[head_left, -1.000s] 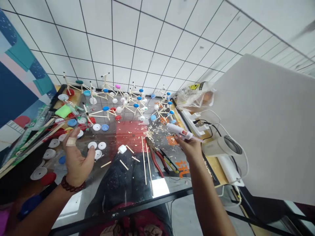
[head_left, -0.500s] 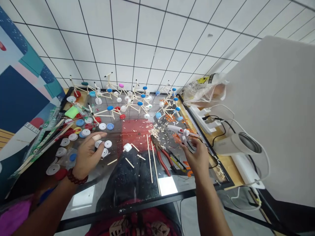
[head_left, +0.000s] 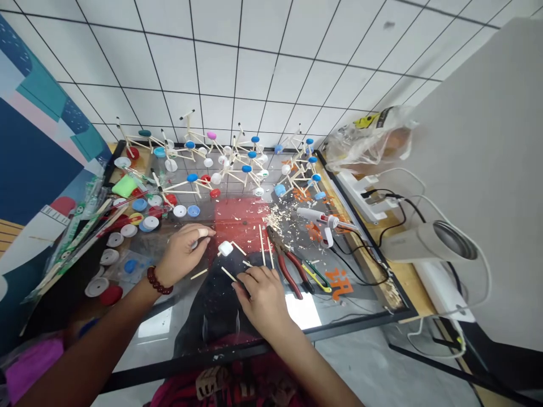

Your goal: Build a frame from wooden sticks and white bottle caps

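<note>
My left hand (head_left: 184, 254) is over the glass tabletop with its fingers apart, holding nothing, left of a white cap piece (head_left: 225, 248) with short sticks by it. Lower down and to the right, my right hand (head_left: 259, 291) reaches palm down among the short sticks, its fingers apart near a small stick (head_left: 229, 274). Two long sticks (head_left: 262, 243) run partly behind its fingertips. Red-handled pliers (head_left: 289, 263) and a yellow-and-green tool (head_left: 316, 276) lie to its right. A white glue gun (head_left: 316, 216) rests farther back.
Stick-and-cap figures (head_left: 246, 169) stand along the back. Loose caps (head_left: 128, 230) and long packaged sticks (head_left: 80, 237) are at the left. At the right are a power strip (head_left: 365, 198), cables, a plastic bag (head_left: 373, 138) and a beige cylinder (head_left: 424, 243). Shavings (head_left: 280, 217) litter the middle.
My right hand has let go of the glue gun and moved left to the short sticks. My left hand has shifted right, toward the white cap piece. The view has turned slightly.
</note>
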`<state>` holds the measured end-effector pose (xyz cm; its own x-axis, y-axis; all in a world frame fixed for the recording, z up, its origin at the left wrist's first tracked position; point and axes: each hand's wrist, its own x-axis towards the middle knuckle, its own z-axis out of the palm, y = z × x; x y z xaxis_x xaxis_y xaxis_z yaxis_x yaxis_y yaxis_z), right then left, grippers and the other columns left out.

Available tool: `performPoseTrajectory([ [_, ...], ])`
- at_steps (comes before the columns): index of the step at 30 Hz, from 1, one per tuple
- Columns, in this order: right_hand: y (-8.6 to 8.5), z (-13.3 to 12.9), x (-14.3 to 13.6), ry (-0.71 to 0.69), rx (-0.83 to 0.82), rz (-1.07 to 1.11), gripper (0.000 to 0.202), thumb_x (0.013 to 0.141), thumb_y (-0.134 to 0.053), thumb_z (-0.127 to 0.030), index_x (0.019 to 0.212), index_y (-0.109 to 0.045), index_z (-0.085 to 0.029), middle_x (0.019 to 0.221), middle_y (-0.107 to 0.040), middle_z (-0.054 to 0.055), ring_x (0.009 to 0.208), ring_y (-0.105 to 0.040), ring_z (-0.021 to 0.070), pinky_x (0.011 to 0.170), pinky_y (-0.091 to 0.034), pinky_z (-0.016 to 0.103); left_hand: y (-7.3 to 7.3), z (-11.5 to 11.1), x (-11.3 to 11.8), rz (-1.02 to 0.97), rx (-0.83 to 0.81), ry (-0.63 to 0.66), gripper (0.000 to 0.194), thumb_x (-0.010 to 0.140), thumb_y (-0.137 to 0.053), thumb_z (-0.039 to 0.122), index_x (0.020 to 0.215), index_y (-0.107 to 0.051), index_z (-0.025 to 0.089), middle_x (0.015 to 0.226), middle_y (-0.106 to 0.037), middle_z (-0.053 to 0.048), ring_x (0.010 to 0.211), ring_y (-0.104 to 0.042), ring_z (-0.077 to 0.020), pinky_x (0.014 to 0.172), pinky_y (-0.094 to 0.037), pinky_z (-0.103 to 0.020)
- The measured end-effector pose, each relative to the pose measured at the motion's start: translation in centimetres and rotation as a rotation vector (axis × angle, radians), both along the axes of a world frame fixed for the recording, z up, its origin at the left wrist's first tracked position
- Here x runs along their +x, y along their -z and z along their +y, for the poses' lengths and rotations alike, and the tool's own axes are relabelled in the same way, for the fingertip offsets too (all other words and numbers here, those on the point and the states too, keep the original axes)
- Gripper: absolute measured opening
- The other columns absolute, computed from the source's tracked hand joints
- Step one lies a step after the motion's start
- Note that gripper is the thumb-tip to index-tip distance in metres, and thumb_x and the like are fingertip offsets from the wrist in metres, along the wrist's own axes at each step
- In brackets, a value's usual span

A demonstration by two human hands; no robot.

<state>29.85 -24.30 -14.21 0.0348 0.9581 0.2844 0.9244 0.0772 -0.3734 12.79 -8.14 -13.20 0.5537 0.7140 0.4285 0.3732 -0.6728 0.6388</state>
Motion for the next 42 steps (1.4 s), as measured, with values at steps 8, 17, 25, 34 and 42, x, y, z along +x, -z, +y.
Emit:
performPoseTrajectory([
  [8, -0.1, 1.3, -0.9, 0.042, 0.086, 0.098, 0.008, 0.085, -0.063, -0.017, 0.08, -0.067, -0.021, 0.076, -0.065, 0.001, 0.073, -0.055, 0.0173, 0.069, -0.032, 0.033, 0.9, -0.3, -0.4, 0.059, 0.027, -0.007, 0.017, 0.088, -0.056, 0.012, 0.091, -0.071, 0.02, 0.091, -0.075, -0.003, 0.092, -0.066, -0.0178, 0.085, -0.052, -0.032],
  [17, 0.3, 2.4, -1.3, 0.063, 0.103, 0.073, 0.008, 0.082, -0.064, -0.018, 0.074, -0.065, -0.021, 0.07, -0.063, 0.001, 0.071, -0.053, 0.0175, 0.069, -0.03, 0.034, 1.2, -0.5, -0.4, 0.078, 0.058, -0.03, 0.018, 0.087, -0.056, 0.011, 0.092, -0.071, 0.02, 0.092, -0.075, -0.004, 0.096, -0.065, -0.0198, 0.089, -0.051, -0.038],
  [25, 0.6, 2.3, -1.0, 0.072, 0.119, 0.091, 0.009, 0.084, -0.062, -0.02, 0.076, -0.065, -0.021, 0.071, -0.063, 0.001, 0.072, -0.052, 0.0179, 0.07, -0.03, 0.034, 1.0, -0.5, -0.2, 0.039, 0.047, 0.06, 0.025, 0.091, -0.052, 0.012, 0.107, -0.069, 0.021, 0.108, -0.073, -0.005, 0.107, -0.063, -0.0195, 0.096, -0.05, -0.038],
  [34, 0.4, 2.4, -0.9, 0.077, 0.116, 0.067, 0.008, 0.086, -0.062, -0.021, 0.078, -0.066, -0.021, 0.073, -0.064, 0.002, 0.074, -0.054, 0.0179, 0.072, -0.031, 0.034, 1.4, -0.4, -0.1, 0.021, 0.02, 0.132, 0.02, 0.09, -0.057, 0.014, 0.101, -0.071, 0.023, 0.106, -0.074, -0.004, 0.105, -0.065, -0.019, 0.096, -0.05, -0.039],
  [42, 0.3, 2.5, -0.8, 0.08, 0.108, 0.078, 0.009, 0.087, -0.061, -0.022, 0.08, -0.066, -0.02, 0.075, -0.064, 0.002, 0.076, -0.055, 0.0179, 0.073, -0.032, 0.035, 1.5, -0.4, -0.2, 0.058, 0.031, 0.109, 0.017, 0.09, -0.058, 0.018, 0.093, -0.073, 0.026, 0.096, -0.076, -0.002, 0.098, -0.068, -0.0192, 0.101, -0.046, -0.043],
])
